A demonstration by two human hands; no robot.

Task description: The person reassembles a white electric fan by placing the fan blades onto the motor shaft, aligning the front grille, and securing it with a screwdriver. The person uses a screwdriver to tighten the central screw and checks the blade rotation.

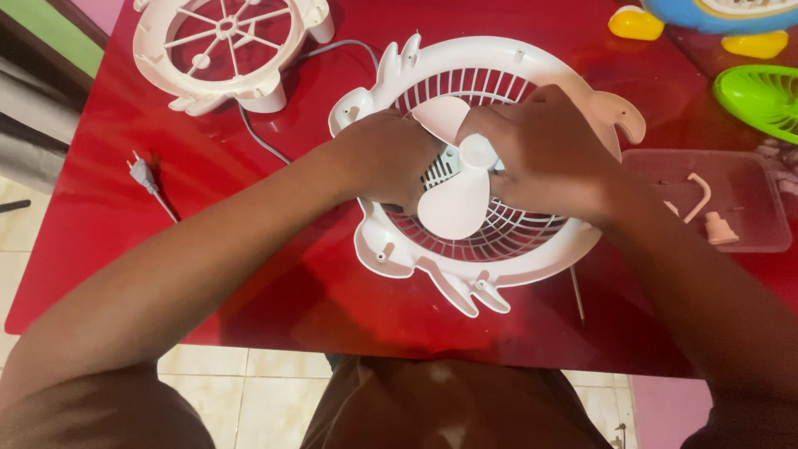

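Glossy red tabletop [125, 274] above a tiled floor, seen from overhead. At centre lies the white rear fan grille [499, 241], animal-shaped, with the white three-blade propeller [455, 199] seated on its hub. Left hand [386, 158] and right hand [540, 150] rest curled on the blades and hub area; how firmly the fingers close cannot be told. Matching front grille [229, 50] lies apart at upper left, not yet fitted; power plug [141, 173] unconnected; clear tray [748, 208] holds small pink parts.

Second white grille [229, 46], green fan [761, 98]
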